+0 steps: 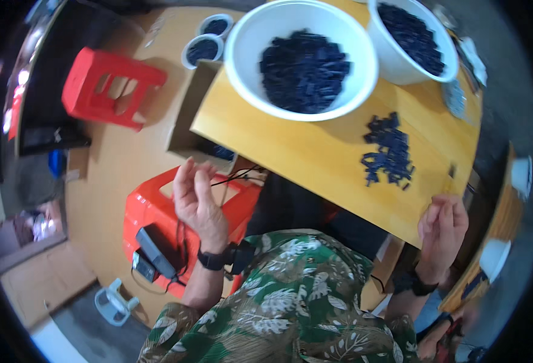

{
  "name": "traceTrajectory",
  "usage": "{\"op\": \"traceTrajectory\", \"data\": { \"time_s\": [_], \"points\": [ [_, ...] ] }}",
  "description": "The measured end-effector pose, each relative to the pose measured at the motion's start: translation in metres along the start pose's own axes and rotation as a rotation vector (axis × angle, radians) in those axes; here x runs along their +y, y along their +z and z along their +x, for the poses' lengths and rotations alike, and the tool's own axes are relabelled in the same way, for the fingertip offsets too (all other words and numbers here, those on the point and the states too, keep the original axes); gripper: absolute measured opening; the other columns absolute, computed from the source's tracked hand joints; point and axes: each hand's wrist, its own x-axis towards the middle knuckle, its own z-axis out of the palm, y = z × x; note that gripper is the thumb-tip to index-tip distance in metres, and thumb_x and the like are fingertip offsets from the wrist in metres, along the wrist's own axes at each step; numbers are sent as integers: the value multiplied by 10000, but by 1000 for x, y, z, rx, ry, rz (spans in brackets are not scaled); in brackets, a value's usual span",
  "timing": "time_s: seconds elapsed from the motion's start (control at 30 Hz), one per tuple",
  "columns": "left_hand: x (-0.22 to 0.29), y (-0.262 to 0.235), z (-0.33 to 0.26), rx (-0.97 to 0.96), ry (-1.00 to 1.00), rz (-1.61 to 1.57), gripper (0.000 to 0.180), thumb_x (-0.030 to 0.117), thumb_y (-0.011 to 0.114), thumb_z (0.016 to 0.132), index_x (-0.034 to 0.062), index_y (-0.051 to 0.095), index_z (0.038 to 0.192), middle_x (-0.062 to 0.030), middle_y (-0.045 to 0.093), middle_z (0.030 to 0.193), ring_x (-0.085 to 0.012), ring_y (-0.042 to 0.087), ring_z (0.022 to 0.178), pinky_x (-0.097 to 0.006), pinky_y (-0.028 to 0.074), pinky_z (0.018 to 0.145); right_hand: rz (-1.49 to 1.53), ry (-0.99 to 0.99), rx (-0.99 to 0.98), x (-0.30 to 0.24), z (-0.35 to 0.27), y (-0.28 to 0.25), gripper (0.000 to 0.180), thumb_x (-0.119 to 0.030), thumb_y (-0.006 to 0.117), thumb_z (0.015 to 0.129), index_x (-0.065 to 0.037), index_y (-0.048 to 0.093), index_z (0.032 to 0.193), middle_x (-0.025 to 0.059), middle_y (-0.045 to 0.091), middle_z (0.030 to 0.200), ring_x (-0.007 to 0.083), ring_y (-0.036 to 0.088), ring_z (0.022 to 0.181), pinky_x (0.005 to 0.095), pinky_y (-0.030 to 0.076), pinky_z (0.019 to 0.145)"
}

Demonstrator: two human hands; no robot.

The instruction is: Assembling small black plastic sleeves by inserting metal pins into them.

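My left hand point(198, 199) is raised beside the table's left edge, above an orange-red stool point(151, 202). Its fingers are loosely bent and apart, with nothing visible in them. At the table's right front edge, my right hand point(445, 225) has its fingers pressed together. A blurred thin shape with a dark tip point(452, 171) stands above those fingertips; whether they hold it is unclear. Between the hands, small dark pieces point(390, 151) lie in a loose pile on the yellow table point(315, 160). A large white bowl point(242, 72) behind them holds many more.
Another white tub point(393, 66) of dark pieces stands at the back right. Left of the table are a cardboard box point(187, 115), two small filled tubs point(187, 54) and a red stool point(106, 88). Dark devices with cables point(157, 251) rest on the orange-red stool.
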Motion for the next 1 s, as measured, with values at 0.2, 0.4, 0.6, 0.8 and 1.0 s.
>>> {"op": "traceTrajectory", "data": {
  "time_s": [0.2,0.4,0.6,0.8,1.0],
  "points": [
    [26,37,-25,-444,368,276,320,-66,622,804,-43,643,1122,-177,642,1051,-245,616,890,-341,516,826,-457,-126,185,-55,52,-12,109,-84,598,979,13,646,994,14,600,761,58,517,594,187,392,526],
    [21,94,-36,-880,572,278,395,44,717,776,-34,618,1150,-222,586,1213,-385,583,1120,-450,490,952,-689,-319,304,-38,119,-43,111,-49,637,938,27,664,1014,-10,646,820,25,564,699,185,467,641],
    [9,131,-39,-1014,673,311,488,97,765,779,-22,574,1212,-236,520,1290,-435,511,1206,-520,438,1008,-946,-489,335,-21,176,-58,125,-30,676,868,23,679,982,110,648,888,156,662,743,261,525,685],
    [8,135,-39,-1123,604,372,525,202,772,802,-45,559,1213,-252,507,1292,-464,495,1219,-540,415,1016,-1111,-488,309,-5,221,-68,234,-70,736,783,7,691,1000,182,674,910,299,687,798,367,554,736],
    [9,133,-36,-1165,543,374,513,197,769,802,-45,574,1210,-252,512,1291,-467,492,1222,-546,412,1025,-1258,-391,253,-5,243,-56,408,-178,814,712,-16,695,1066,203,685,912,371,660,890,424,531,817]
  ]
}}
